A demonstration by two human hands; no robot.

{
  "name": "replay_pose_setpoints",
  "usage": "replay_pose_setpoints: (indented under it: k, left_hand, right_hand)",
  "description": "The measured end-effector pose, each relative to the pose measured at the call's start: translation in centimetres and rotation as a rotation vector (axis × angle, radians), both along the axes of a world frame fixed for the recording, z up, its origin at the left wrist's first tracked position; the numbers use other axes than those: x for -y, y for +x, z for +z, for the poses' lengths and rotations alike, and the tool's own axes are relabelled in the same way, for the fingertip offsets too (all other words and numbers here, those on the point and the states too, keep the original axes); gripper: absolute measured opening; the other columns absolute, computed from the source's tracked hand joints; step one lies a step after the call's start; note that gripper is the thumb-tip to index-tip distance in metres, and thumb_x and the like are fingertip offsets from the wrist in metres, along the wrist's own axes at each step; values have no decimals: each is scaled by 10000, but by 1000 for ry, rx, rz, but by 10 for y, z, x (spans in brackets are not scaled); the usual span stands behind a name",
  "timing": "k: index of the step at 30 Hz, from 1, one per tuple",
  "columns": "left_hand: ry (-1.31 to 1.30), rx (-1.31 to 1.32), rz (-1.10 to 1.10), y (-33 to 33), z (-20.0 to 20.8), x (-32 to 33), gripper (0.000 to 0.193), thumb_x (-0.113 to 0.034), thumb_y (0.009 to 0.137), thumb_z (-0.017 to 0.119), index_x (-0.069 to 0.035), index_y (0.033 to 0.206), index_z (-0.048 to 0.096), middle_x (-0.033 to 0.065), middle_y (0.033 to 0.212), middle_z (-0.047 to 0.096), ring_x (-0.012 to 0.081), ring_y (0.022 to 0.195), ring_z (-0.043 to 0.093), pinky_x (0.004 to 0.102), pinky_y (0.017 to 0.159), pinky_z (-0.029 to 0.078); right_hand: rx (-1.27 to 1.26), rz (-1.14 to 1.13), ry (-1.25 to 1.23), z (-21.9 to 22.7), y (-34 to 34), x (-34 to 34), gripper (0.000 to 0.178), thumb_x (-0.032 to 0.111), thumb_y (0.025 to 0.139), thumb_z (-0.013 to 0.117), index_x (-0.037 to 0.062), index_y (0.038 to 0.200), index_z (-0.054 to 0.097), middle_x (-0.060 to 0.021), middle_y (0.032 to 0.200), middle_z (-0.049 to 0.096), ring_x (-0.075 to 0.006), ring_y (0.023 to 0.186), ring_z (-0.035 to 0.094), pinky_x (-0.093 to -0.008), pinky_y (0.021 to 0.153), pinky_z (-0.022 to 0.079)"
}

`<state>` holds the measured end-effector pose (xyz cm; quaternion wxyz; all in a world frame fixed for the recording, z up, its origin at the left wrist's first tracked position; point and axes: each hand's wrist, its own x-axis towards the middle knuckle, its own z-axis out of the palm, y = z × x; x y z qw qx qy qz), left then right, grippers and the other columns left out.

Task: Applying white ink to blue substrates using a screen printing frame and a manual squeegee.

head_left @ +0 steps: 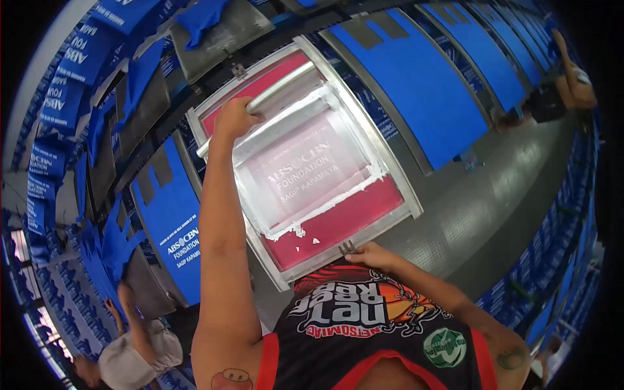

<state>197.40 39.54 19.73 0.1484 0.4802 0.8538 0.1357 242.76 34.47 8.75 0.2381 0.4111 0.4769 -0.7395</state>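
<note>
A silk-screen frame (398, 164) with a metal border lies in front of me, its mesh red around a pale printing area with white lettering. White ink is smeared thickly along the mesh edges. My left hand (235, 118) is closed around the left end of a long metal squeegee (283, 89), which lies across the far part of the screen. At the frame's near edge, my right hand (372, 255) has its fingers closed at a small pronged metal bracket (348, 247); its grip is partly hidden.
Blue fabric pieces (416, 84) lie on boards along the table to the right. A printed blue piece (168, 221) lies to the left. Printed blue pieces (75, 62) hang at the far left. One person (140, 344) is at lower left, another (562, 94) at far right.
</note>
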Motion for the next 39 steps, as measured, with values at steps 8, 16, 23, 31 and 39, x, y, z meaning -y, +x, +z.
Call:
replay_pose_setpoints:
  k: [8,16,23,31,39]
  left_hand:
    - [-56,-114,28,26,-11,-10,389,-283,663,794,-126,1004,692,140,890,692,308,859,659,405,764,488]
    - [-56,-95,-36,13,5,-13,419,-257,638,813,-75,995,693,164,906,692,312,846,663,380,771,492]
    - [-147,-162,111,59,-18,7,379,-284,743,723,-230,1114,672,119,1005,688,318,988,634,447,854,498]
    - [-57,-173,65,214,-54,97,346,-94,763,556,-186,1082,653,116,985,653,328,872,641,458,728,516]
    - [-200,-71,93,240,4,95,350,-192,757,686,-190,1105,649,146,939,676,345,877,646,466,750,508]
  right_hand:
    - [-113,41,323,45,8,3,233,192,905,605,-12,978,692,-94,788,716,-124,700,688,-245,653,520]
    - [-204,33,297,104,9,1,228,177,914,577,-14,977,685,-89,804,717,-117,692,686,-257,647,526]
    - [-136,113,457,21,10,8,206,166,886,606,-15,917,698,-98,766,712,-134,671,689,-270,646,525]
    - [-209,42,409,12,8,4,176,127,876,630,-31,880,706,-89,743,708,-104,606,656,-249,589,509]
    - [-229,9,401,7,17,5,174,121,873,632,-37,869,704,-87,742,708,-101,609,656,-244,588,512]
